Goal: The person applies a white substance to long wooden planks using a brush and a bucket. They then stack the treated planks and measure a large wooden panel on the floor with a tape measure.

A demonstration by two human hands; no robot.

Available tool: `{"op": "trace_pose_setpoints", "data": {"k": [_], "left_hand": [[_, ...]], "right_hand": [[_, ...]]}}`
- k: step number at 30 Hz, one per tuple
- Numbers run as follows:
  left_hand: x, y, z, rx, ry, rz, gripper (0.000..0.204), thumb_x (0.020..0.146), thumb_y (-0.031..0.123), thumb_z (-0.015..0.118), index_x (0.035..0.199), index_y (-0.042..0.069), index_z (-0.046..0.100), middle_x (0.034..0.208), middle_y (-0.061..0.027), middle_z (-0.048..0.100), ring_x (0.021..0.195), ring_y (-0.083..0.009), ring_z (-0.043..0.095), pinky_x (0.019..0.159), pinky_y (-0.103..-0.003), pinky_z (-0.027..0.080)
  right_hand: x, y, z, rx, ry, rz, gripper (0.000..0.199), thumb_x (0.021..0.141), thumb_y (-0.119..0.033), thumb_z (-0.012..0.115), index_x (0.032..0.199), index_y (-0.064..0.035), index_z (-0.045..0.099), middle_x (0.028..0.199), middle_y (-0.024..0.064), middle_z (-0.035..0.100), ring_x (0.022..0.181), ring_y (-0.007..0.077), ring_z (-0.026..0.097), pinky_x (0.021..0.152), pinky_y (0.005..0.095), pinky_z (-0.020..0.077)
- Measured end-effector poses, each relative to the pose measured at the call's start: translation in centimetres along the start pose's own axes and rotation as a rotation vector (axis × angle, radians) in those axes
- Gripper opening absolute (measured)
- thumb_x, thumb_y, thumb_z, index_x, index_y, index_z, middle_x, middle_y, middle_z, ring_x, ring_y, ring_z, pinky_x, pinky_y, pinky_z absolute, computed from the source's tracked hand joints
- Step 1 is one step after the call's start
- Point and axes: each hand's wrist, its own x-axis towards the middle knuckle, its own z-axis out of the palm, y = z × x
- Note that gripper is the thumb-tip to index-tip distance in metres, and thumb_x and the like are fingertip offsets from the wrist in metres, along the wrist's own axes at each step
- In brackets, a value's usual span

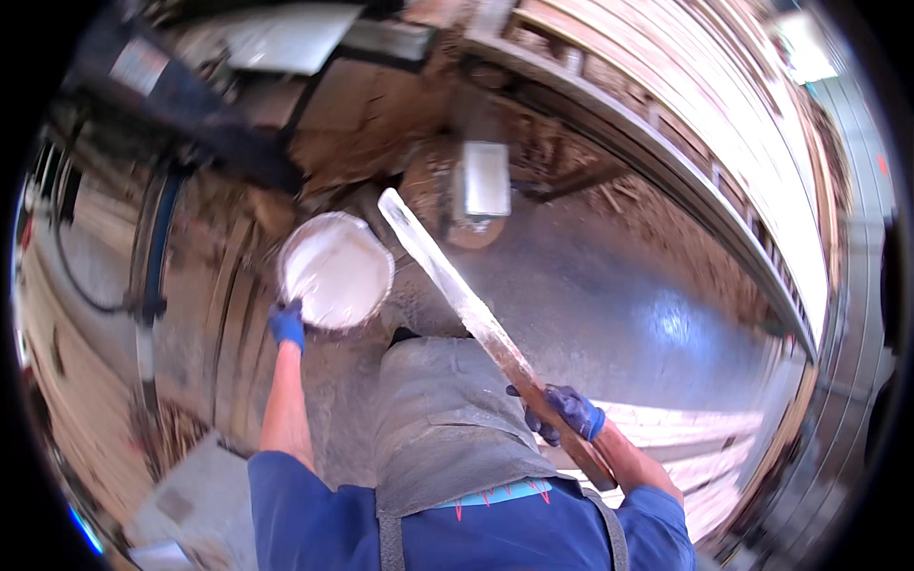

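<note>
My left hand (288, 325), in a blue glove, is closed on the near left rim of a round bucket (282, 271). Thick white material (338, 266) fills the bucket's mouth. In my right hand (566, 413), also gloved in blue, is a long wooden stick (519, 366), gripped toward its lower end. White coats the stick's upper part, and its tip points up and left, a little to the right of the bucket and apart from it. The fingers of my left hand are only partly visible.
A pale rectangular box-like piece (486, 179) stands ahead, past the stick's tip. Stacked long boards on a metal frame (657, 124) run along the upper right. Dark machinery (190, 109) with a blue post (157, 238) is at the left, near more planks (86, 352). Wood scraps lie on the floor.
</note>
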Motion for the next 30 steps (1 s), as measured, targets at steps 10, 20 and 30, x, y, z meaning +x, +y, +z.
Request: {"op": "trace_pose_setpoints", "data": {"k": [10, 20, 30], "left_hand": [[-4.1, 1.8, -5.9, -0.086, 0.105, -0.232, 0.035, 0.082, 0.011, 0.076, 0.113, 0.002, 0.063, 0.095, -0.0101, 0.069, 0.075, -0.0243, 0.066, 0.063, -0.04, 0.055], [-3.0, -2.6, -15.6, 0.199, 0.078, -0.353, 0.045, 0.084, 0.019, 0.072, 0.125, 0.007, 0.055, 0.096, -0.012, 0.068, 0.069, -0.0256, 0.065, 0.043, -0.039, 0.045], [-2.9, -4.9, -19.2, 0.21, 0.104, -0.392, 0.039, 0.084, 0.013, 0.07, 0.122, 0.01, 0.058, 0.096, -0.0089, 0.069, 0.07, -0.0236, 0.065, 0.043, -0.037, 0.048]], "right_hand": [[3.4, 4.1, -8.3, -0.35, 0.52, -0.492, 0.047, 0.093, -0.036, 0.064, 0.123, -0.0002, 0.058, 0.084, 0.0071, 0.064, 0.063, 0.0154, 0.061, 0.058, 0.0312, 0.051], [26.4, 5.1, -16.5, -0.952, 1.125, -0.9, 0.043, 0.088, -0.03, 0.068, 0.118, -0.0027, 0.055, 0.095, 0.0264, 0.066, 0.084, 0.0453, 0.066, 0.07, 0.0495, 0.0526], [24.4, 13.2, -15.1, -1.066, 1.209, -0.476, 0.042, 0.091, -0.036, 0.064, 0.116, -0.0053, 0.05, 0.089, 0.0273, 0.067, 0.075, 0.0486, 0.064, 0.062, 0.0557, 0.0506]]}}
